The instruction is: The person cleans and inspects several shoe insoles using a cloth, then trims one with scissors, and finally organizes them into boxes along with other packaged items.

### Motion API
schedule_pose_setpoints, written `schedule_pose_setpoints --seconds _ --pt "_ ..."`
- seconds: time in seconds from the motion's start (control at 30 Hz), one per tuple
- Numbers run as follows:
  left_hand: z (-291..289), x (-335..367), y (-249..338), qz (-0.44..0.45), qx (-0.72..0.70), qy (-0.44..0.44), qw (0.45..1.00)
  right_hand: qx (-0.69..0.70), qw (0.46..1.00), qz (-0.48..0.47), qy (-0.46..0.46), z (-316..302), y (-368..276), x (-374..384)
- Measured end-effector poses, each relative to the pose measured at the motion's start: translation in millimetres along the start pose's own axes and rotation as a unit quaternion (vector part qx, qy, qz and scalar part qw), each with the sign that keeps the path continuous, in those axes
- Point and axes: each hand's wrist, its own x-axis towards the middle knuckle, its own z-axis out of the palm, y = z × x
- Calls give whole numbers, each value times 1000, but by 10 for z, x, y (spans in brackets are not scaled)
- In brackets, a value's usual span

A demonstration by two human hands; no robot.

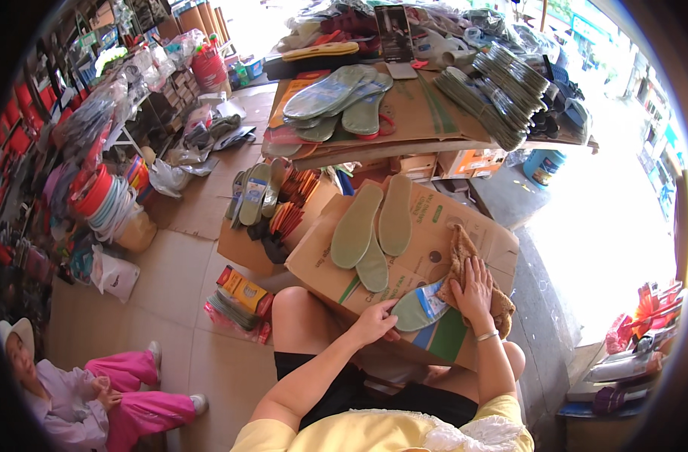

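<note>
Grey-green, foot-shaped insole with a blue-and-white label (415, 312) lay near the lower edge of a printed brown cardboard sheet or box (314, 260), close to my knees. My left hand (374, 322) pinched its near end between thumb and fingers; my right hand (473, 290), fingers extended and nearly flat, rested on a crumpled brown cloth (502, 303) at the far end. Uneven pressure could have creased the label; a weak left pinch could have let the insole skid off the edge. Three unlabelled, pale-green insoles (357, 226) lay just beyond, where a wide sweep might have nudged them. Beyond stood a cardboard-topped table (427, 113) bearing stacked insoles (502, 90); leftward, a seated person in pink trousers (65, 399) occupied the pale tiled floor (163, 294).
</note>
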Motion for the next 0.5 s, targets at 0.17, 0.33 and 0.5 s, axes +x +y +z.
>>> schedule_pose_setpoints --seconds 0.17,0.33,0.5 --pt "-26 32 -70 8 -4 -5 1000 -1 1000 2 0 -8 -35 3" --pt "-9 15 -25 15 -2 -9 1000 -7 1000 2 -8 -5 -9 3" --pt "-9 -1 -29 18 0 -8 1000 -11 1000 11 -22 -7 -20 6"
